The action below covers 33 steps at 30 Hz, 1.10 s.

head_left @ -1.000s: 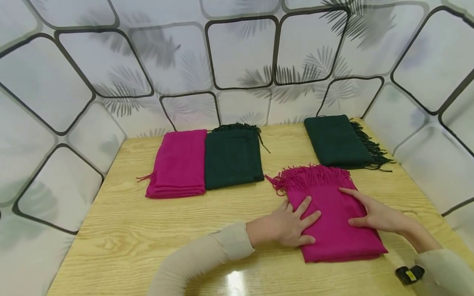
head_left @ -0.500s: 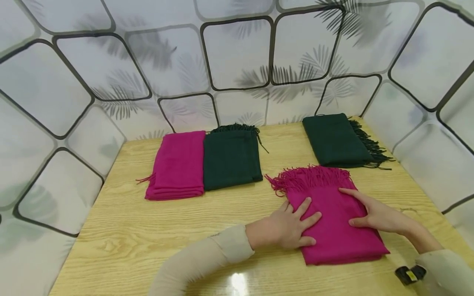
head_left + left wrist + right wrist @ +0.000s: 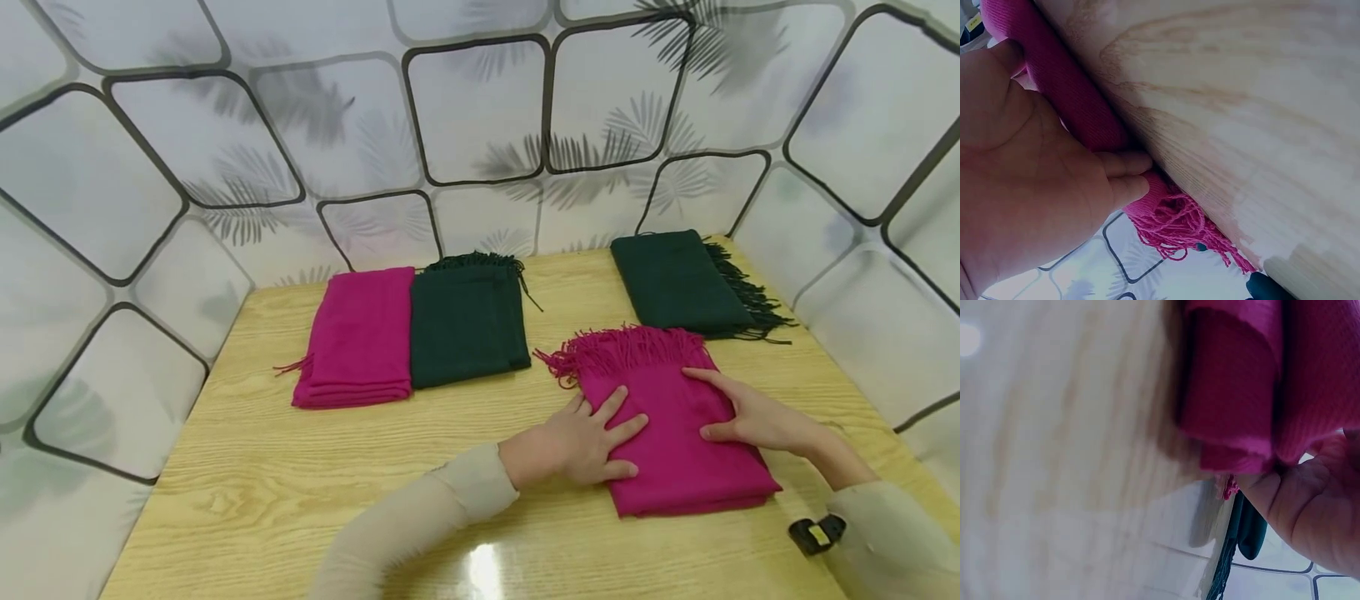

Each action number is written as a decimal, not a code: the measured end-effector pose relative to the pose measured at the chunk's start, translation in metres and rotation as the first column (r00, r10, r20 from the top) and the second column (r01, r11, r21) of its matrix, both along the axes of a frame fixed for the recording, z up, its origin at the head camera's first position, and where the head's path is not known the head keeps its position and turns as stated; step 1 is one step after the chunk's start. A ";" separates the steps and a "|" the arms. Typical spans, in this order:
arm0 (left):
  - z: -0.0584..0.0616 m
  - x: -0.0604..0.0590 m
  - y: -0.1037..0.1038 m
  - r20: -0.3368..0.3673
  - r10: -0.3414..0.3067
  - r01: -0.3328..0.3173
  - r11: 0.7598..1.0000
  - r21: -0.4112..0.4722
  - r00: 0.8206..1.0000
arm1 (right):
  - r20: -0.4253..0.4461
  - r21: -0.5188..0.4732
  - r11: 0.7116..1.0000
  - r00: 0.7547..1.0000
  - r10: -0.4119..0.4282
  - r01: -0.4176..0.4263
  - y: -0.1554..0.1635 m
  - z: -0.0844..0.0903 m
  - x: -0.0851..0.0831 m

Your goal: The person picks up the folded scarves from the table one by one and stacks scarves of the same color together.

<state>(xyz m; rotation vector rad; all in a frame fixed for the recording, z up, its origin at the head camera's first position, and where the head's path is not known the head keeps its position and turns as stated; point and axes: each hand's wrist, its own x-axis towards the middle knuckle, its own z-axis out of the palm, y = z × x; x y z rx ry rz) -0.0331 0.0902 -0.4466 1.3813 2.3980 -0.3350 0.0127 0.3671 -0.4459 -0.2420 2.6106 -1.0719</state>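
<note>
A folded magenta scarf [image 3: 675,442] with a fringe at its far end lies on the wooden table [image 3: 315,483] at the front right. My left hand [image 3: 596,437] lies flat on its left part with spread fingers. My right hand [image 3: 738,412] rests flat on its right side. The left wrist view shows my left hand [image 3: 1035,187] against the magenta scarf [image 3: 1072,106], beside its fringe. From the right wrist camera, the scarf's folded layers [image 3: 1241,381] appear with my right hand [image 3: 1310,512] on them.
Farther back on the left lie a folded magenta scarf [image 3: 360,337] and a dark green scarf [image 3: 467,321] side by side. Another dark green scarf [image 3: 682,283] lies at the back right. A small black object [image 3: 816,533] sits near the right front edge. Patterned walls enclose the table.
Both hands and the near magenta scarf have shifted a little toward the back of the table. The other scarves have not moved.
</note>
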 end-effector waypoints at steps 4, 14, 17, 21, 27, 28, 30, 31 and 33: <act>0.001 -0.001 0.001 -0.010 0.001 -0.001 1.000 -0.017 1.000 | 0.004 0.003 1.000 1.000 -0.003 0.003 0.000 0.000 -0.001; -0.001 -0.001 0.001 -0.046 -0.024 0.024 1.000 -0.001 0.999 | -0.034 0.078 0.997 0.999 0.012 -0.009 0.003 -0.002 0.000; 0.000 -0.001 0.000 -0.050 -0.022 0.022 1.000 0.000 0.999 | -0.072 0.121 0.993 0.997 0.019 -0.010 0.001 -0.003 0.000; 0.001 -0.002 -0.001 -0.042 -0.012 0.012 1.000 -0.002 0.999 | -0.096 0.127 0.992 0.995 0.016 -0.004 -0.004 -0.002 -0.001; 0.001 -0.007 -0.005 -0.058 -0.004 0.004 1.000 0.007 0.998 | -0.087 0.085 0.996 0.996 0.006 0.001 -0.008 0.000 -0.005; 0.002 -0.008 -0.005 -0.063 -0.003 0.004 1.000 0.008 0.998 | -0.081 0.079 0.997 0.997 0.003 0.003 -0.008 0.000 -0.006; 0.002 -0.010 -0.006 -0.059 -0.001 0.002 1.000 0.012 0.998 | -0.077 0.073 0.997 0.997 0.001 0.005 -0.008 -0.001 -0.008; 0.003 -0.010 -0.006 -0.056 -0.001 0.002 1.000 0.013 0.998 | -0.078 0.072 0.997 0.997 0.003 0.003 -0.007 -0.002 -0.008; 0.002 -0.011 -0.007 -0.052 -0.003 0.003 1.000 0.014 0.999 | -0.082 0.084 0.996 0.997 0.005 0.002 -0.008 -0.001 -0.009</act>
